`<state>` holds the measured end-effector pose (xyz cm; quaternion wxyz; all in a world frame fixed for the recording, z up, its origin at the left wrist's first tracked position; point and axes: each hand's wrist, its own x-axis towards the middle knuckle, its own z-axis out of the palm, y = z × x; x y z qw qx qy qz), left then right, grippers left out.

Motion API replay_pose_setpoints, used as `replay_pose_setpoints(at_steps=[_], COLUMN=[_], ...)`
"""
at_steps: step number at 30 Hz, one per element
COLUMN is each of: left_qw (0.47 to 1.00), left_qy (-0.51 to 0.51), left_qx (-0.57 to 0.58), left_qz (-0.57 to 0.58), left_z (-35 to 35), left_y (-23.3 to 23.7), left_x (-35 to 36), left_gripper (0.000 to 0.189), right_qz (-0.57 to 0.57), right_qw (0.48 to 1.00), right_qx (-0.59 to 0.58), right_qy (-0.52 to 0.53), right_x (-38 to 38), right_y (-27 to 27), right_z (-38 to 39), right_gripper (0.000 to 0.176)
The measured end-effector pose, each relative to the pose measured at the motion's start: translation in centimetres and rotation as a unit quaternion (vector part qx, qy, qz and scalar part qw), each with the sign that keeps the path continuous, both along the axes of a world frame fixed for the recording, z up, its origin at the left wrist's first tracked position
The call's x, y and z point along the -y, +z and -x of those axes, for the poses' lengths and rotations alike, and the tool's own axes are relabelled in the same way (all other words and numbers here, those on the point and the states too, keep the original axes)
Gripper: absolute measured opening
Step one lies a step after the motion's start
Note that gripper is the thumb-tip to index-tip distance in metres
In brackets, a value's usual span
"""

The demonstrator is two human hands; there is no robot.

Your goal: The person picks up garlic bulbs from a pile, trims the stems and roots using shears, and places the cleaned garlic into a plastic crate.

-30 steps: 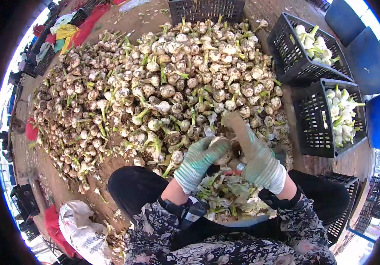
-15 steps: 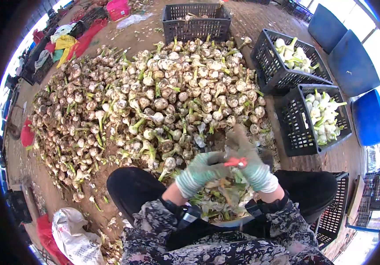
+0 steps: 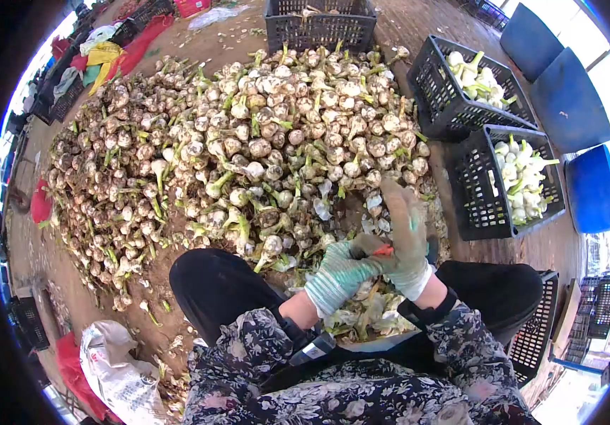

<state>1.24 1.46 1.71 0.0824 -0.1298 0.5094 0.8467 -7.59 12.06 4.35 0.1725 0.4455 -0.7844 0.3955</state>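
Observation:
My left hand, in a green-and-white striped glove with soiled fingertips, is closed in front of my lap. Whatever is in its fingers is hidden. Against it is my right hand, in a similar soiled glove, with its long fingers stretched up and its thumb side pressed round a small red-handled tool. The tool's working end cannot be made out. Below both hands, peelings and cut green leaves fill a pale container between my knees. Just beyond them lies a large heap of garlic bulbs with short stalks.
Two black crates of cleaner white garlic stand at the right, beside blue barrels. Another black crate is behind the heap. A white sack lies at the lower left. My knees flank the container.
Both hands have shifted slightly right and stay close together. My right fingers now point more upright. The view has tilted down a little, so the heap sits higher.

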Motion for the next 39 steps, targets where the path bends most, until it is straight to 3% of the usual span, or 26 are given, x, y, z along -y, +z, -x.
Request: replay_pose_setpoints(at_steps=[1, 3, 4, 5, 7, 8, 9, 11, 12, 13, 15, 16, 18, 21, 23, 25, 26, 27, 29, 30, 31, 33, 35, 37, 38, 39], left_qw=[0.998, 0.988, 0.981, 0.97, 0.983, 0.957, 0.913, 0.918, 0.914, 0.909, 0.96, 0.962, 0.969, 0.972, 0.997, 0.995, 0.958, 0.878, 0.857, 0.815, 0.767, 0.774, 0.779, 0.795, 0.81, 0.81], left_qy=[0.011, 0.055, 0.087, 0.12, 0.132, 0.123, 0.111, 0.219, 0.224, 0.226, 0.183, 0.196, 0.157, 0.062, 0.023, 0.074, 0.104, 0.129, 0.15, 0.147, 0.145, 0.156, 0.157, 0.163, 0.168, 0.166], left_qx=[0.057, 0.117, 0.112, 0.106, 0.042, 0.046, 0.051, 0.077, 0.049, 0.022, 0.022, -0.001, -0.008, -0.016, -0.074, -0.064, -0.142, -0.212, -0.235, -0.287, -0.336, -0.317, -0.317, -0.318, -0.319, -0.319], left_qz=[-0.012, -0.08, -0.133, -0.184, -0.121, -0.258, -0.389, -0.32, -0.335, -0.35, -0.209, -0.191, -0.193, -0.228, -0.027, 0.032, 0.225, 0.409, 0.434, 0.482, 0.527, 0.525, 0.517, 0.491, 0.462, 0.463], left_z=[0.2, 0.5, 0.7, 0.8, 1.0, 1.4, 1.8, 2.5, 2.7, 2.9, 2.2, 2.3, 1.3, 0.8, 0.8, 0.9, 1.1, 1.1, 1.3, 1.4, 1.5, 1.4, 1.4, 1.3, 1.4, 1.3], left_y=[0.0, -1.6, -3.5, -4.2, -4.2, -3.7, -3.3, -1.8, -0.9, -0.6, -1.8, -1.3, -1.5, 0.3, 0.1, -0.1, 0.3, 0.6, 0.6, 0.4, 0.3, 0.7, 0.8, 0.1, -0.1, -0.1], left_x=[-0.3, -1.0, -1.3, -1.4, -0.7, 0.7, 2.2, 3.4, 3.1, 2.8, 1.5, 0.5, 0.7, 2.0, 2.7, 2.2, 2.2, 2.1, 1.9, 2.3, 2.5, 2.1, 2.1, 1.9, 1.9, 1.9], left_gripper=[0.021, 0.021, 0.02, 0.019, 0.025, 0.029, 0.032, 0.041, 0.043, 0.046, 0.051, 0.059, 0.062, 0.074, 0.077, 0.079, 0.079, 0.08, 0.079, 0.078, 0.078, 0.077, 0.076, 0.076, 0.075, 0.075], right_qz=[-0.001, -0.247, -0.305, -0.305, -0.067, 0.289, 0.321, 0.243, 0.238, 0.196, 0.175, 0.176, 0.103, 0.131, 0.121, 0.284, 0.287, 0.286, 0.203, 0.11, 0.11, 0.228, 0.165, 0.112, 0.113, 0.181], right_qw=[1.0, 0.957, 0.943, 0.944, 0.985, 0.893, 0.885, 0.851, 0.725, 0.637, 0.867, 0.867, 0.706, 0.762, 0.79, 0.581, 0.509, 0.509, 0.689, 0.71, 0.709, 0.786, 0.8, 0.766, 0.765, 0.727], right_qx=[0.002, 0.128, -0.003, -0.003, 0.047, 0.336, 0.335, 0.445, 0.639, 0.742, 0.466, 0.466, 0.695, 0.634, 0.598, 0.758, 0.802, 0.802, 0.695, 0.695, 0.696, 0.571, 0.577, 0.634, 0.634, 0.662], right_qy=[-0.001, -0.078, -0.13, -0.127, -0.154, -0.078, -0.038, -0.139, -0.093, -0.073, -0.019, -0.021, -0.092, 0.014, 0.052, 0.087, 0.124, 0.125, 0.026, -0.023, -0.023, 0.059, 0.015, 0.002, 0.003, 0.012], right_x=[-0.1, -0.3, -0.4, -0.2, -0.1, 0.3, -0.8, -4.3, -5.5, -4.3, -1.9, -1.5, -0.4, -2.3, -3.3, -3.8, -4.3, -4.1, -3.0, -2.9, -2.6, -1.8, -2.0, -1.6, -1.6, -1.6], right_y=[-0.6, -4.0, -6.8, -5.2, -1.1, -0.3, 1.1, -1.1, -1.8, -1.4, -4.9, -3.3, 1.5, -0.5, -2.4, -3.2, -3.5, -4.0, -4.1, -3.5, -3.9, -4.9, -3.3, -2.2, -2.0, -1.9], right_z=[0.2, 0.7, 1.0, 1.1, 1.7, 0.7, 0.6, 1.0, 0.0, -0.5, -2.7, -2.4, -0.9, 0.1, 0.4, 0.4, 0.4, 0.1, -0.9, -0.7, -1.1, -1.7, -1.6, -0.7, -0.8, -0.9], right_gripper=[0.061, 0.049, 0.042, 0.042, 0.042, 0.043, 0.043, 0.043, 0.04, 0.037, 0.039, 0.039, 0.041, 0.043, 0.045, 0.045, 0.046, 0.046, 0.049, 0.048, 0.048, 0.044, 0.044, 0.053, 0.053, 0.054])
